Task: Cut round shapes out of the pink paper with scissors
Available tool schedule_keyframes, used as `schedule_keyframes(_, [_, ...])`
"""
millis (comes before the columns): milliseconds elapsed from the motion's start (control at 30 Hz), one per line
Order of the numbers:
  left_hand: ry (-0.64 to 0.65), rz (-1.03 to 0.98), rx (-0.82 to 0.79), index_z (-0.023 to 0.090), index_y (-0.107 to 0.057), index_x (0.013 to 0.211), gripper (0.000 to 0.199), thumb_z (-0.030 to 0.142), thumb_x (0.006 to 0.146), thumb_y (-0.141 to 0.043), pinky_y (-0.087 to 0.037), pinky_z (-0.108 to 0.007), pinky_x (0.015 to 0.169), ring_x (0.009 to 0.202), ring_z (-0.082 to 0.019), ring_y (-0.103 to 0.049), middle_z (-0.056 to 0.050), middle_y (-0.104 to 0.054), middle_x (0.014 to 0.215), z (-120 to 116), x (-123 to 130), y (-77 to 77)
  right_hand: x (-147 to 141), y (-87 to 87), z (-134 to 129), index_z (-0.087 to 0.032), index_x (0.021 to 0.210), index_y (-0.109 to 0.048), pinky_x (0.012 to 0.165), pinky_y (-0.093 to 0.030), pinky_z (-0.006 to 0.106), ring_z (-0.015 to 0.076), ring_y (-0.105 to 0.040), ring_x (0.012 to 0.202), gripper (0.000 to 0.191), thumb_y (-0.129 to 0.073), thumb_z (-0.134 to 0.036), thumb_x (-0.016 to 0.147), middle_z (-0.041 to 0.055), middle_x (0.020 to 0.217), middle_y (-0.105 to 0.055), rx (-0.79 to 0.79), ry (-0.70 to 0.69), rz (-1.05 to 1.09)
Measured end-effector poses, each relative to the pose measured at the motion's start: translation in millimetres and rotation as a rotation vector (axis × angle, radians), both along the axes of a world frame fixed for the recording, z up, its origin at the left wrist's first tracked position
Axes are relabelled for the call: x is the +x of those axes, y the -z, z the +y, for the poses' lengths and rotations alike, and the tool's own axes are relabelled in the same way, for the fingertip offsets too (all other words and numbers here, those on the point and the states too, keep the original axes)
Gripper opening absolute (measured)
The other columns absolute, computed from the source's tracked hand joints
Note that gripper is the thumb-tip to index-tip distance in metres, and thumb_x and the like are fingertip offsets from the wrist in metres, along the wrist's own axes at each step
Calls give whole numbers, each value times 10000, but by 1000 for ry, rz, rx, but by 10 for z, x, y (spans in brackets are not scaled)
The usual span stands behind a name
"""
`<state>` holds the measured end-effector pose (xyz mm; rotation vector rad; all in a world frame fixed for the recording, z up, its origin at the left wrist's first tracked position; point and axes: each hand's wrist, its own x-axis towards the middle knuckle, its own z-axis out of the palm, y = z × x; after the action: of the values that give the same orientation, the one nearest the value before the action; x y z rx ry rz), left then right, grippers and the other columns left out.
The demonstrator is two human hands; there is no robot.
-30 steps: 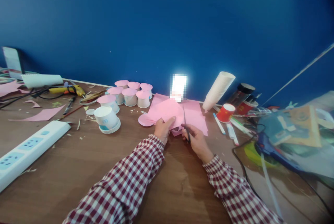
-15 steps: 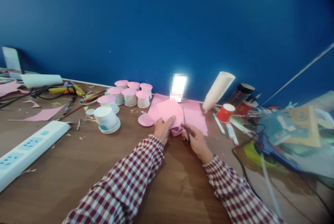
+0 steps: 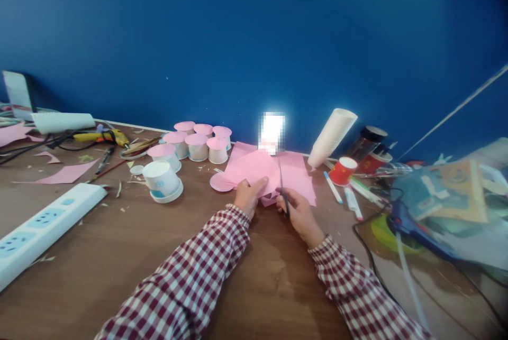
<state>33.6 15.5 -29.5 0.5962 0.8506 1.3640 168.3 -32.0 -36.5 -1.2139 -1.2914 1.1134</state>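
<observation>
My left hand [image 3: 246,197] pinches a piece of pink paper [image 3: 254,168], thumb on top. In my right hand [image 3: 297,212] is a pair of dark-handled scissors [image 3: 285,205], fingers in the loops and blades pointing away from me at the paper's right edge. Larger pink sheets [image 3: 299,171] lie beneath on the table. Left of the paper rests a cut pink disc [image 3: 221,182]. Farther left stand several white paper cups with pink discs [image 3: 197,141] on top. Nearer me, an uncovered white cup [image 3: 161,178] sits on white lids.
A white power strip [image 3: 51,226] lies at left, with a yellow glue gun [image 3: 115,137] behind. Stacked white cups [image 3: 333,136] lean against the blue wall. On the right are a red cup [image 3: 343,172], markers [image 3: 333,187] and a blue glue gun [image 3: 420,231] with its cable.
The pink paper has turned slightly in my left hand, against the scissors. Both arms hold nearly the same place.
</observation>
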Motion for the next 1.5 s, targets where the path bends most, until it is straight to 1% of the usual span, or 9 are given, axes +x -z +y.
schedule_keyframes(167, [-20, -5, -2, 63, -658, 847, 380, 283, 576, -808, -546, -356, 680, 687, -203, -673, -137, -714, 820, 6, 3, 6, 0, -9, 3, -151, 1104, -646, 553, -449, 249, 119, -510, 593, 468, -684, -462, 756, 5, 696, -570, -7, -1, 11])
schedule_keyframes(333, [-12, -16, 2, 58, -655, 850, 377, 279, 584, -803, -547, -337, 651, 670, -196, -669, -136, -714, 806, 12, 8, 15, 2, -7, 4, -160, 1079, -660, 542, -445, 250, 123, -513, 587, 464, -688, -481, 744, 8, 694, -584, -5, 5, 8])
schedule_keyframes(500, [-16, -13, -3, 64, -651, 841, 372, 281, 582, -805, -550, -337, 647, 665, -195, -667, -134, -714, 799, 17, 4, 17, -3, -17, -3, -148, 1085, -655, 522, -437, 245, 122, -500, 580, 467, -690, -467, 747, 4, 673, -565, -9, 5, 5])
schedule_keyframes(633, [-3, -33, 1, 67, -652, 841, 369, 277, 579, -806, -550, -346, 649, 668, -201, -669, -133, -712, 795, 8, 0, 3, -1, -11, -3, -152, 1087, -652, 526, -434, 248, 121, -496, 578, 454, -684, -459, 754, -1, 670, -556, -10, 1, 10])
schedule_keyframes(967, [-8, -59, -21, 73, -654, 856, 363, 256, 580, -804, -544, -310, 611, 650, -182, -661, -113, -713, 791, -11, 1, -36, -3, -14, 1, -151, 1079, -656, 518, -417, 244, 113, -488, 560, 458, -691, -462, 745, -20, 642, -540, -15, 2, 9])
schedule_keyframes(1100, [-16, -66, -5, 78, -663, 865, 364, 264, 585, -804, -544, -307, 632, 680, -185, -666, -121, -717, 829, -5, 1, -22, -7, -21, -7, -154, 1080, -654, 507, -414, 242, 112, -490, 550, 459, -691, -463, 743, -22, 638, -540, -19, 1, 11])
schedule_keyframes(1200, [-12, -62, 4, 84, -666, 874, 392, 285, 573, -814, -548, -332, 662, 700, -198, -671, -129, -718, 850, 4, 2, -3, -9, -26, -4, -151, 1074, -657, 499, -413, 240, 112, -491, 543, 468, -697, -470, 734, -22, 631, -539, -18, 3, 16])
schedule_keyframes(1333, [-1, -24, 4, 79, -667, 872, 410, 307, 566, -818, -551, -355, 683, 710, -211, -676, -133, -718, 836, 7, 1, 15, -9, -26, 1, -150, 1077, -656, 522, -427, 248, 117, -497, 557, 474, -697, -474, 733, -16, 637, -549, -15, 6, 19])
schedule_keyframes(1500, [3, -11, -5, 68, -663, 858, 400, 293, 566, -820, -553, -364, 698, 712, -211, -678, -137, -718, 816, 0, -3, -1, 2, -13, -5, -157, 1096, -648, 546, -448, 252, 119, -512, 589, 474, -691, -472, 744, 1, 696, -577, -7, 4, 6])
